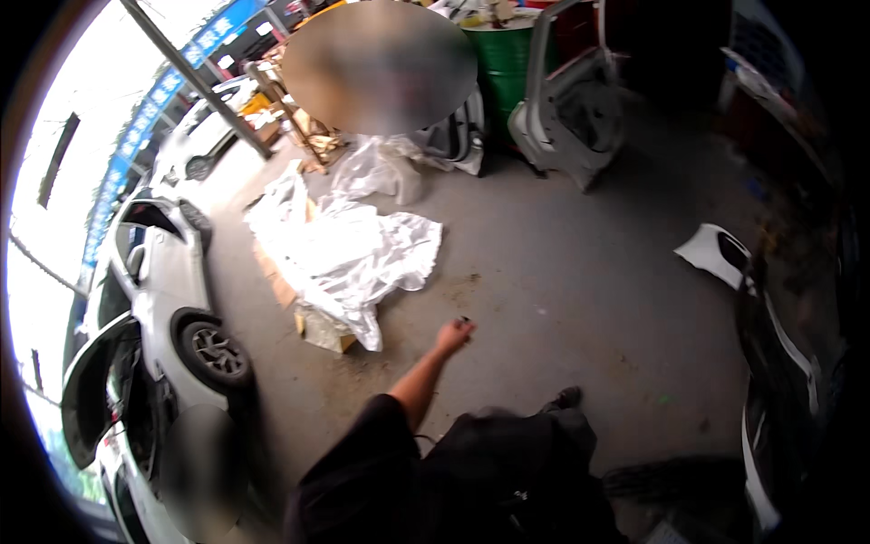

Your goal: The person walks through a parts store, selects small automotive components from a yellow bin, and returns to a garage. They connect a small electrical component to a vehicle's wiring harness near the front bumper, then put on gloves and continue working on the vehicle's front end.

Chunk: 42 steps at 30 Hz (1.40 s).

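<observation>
My left hand [455, 335] reaches out ahead of my body over the grey floor [562, 299], its bare forearm coming from a dark sleeve. The fingers look closed, and a small dark thing [464, 320] shows at their tips; it is too small to name. Beyond the hand, to its left, lies a crumpled white plastic sheet [349, 245], well apart from the fingers. My right hand does not show. One of my dark shoes [569, 396] is visible below and to the right of the hand.
A light-coloured car [168, 272] with its hood raised stands at left. At the back are a green drum [503, 72] and a loose car door panel [571, 109]. White body panels [716, 254] lie at right. Cardboard [275, 276] shows beside the sheet. Two areas are blurred.
</observation>
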Available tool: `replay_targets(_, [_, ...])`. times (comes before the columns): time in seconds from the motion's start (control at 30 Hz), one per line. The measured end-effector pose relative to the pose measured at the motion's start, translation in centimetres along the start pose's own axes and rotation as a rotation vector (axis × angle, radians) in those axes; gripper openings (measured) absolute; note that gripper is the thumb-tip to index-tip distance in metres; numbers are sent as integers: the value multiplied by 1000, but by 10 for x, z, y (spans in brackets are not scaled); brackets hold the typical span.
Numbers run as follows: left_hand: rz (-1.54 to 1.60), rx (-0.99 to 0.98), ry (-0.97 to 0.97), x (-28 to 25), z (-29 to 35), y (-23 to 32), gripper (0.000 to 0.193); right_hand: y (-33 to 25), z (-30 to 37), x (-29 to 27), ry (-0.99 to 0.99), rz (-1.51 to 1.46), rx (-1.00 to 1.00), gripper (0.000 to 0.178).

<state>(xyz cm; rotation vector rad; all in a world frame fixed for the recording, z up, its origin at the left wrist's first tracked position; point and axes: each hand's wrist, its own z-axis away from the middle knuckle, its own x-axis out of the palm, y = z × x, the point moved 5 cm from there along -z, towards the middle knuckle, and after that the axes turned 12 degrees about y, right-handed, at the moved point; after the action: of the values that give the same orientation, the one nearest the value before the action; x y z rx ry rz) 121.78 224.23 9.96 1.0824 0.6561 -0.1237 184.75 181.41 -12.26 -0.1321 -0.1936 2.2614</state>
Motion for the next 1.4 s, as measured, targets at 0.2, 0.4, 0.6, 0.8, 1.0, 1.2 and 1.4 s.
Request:
replay_targets(0.2, [-115, -434, -145, 121, 0, -18, 40, -545, 87, 252, -159, -41, -847, 67])
replay_targets(0.4, [-105, -844, -191, 214, -92, -44, 38, -888, 231, 442, -514, 20, -1329, 49])
replay_targets(0.6, [-260, -532, -237, 388, -340, 247, 40, -925, 162, 566, -14, -97, -1037, 48])
replay_targets(0.8, [-192, 270, -183, 538, -612, 613, 43, -1027, 83, 657, -154, 7, -860, 52])
replay_targets(1.0, [-96, 224, -79, 665, -769, 783, 31, -1277, -5, 772, 96, 215, -1033, 46])
replay_targets(1.2, [-257, -348, -299, 758, -787, 740, 30, -1558, 61, 993, -230, 396, -1065, 28])
replay_targets(1.4, [-563, -63, -482, 872, -894, 769, 30, -1780, 78, 1178, -238, 835, -1418, 26])
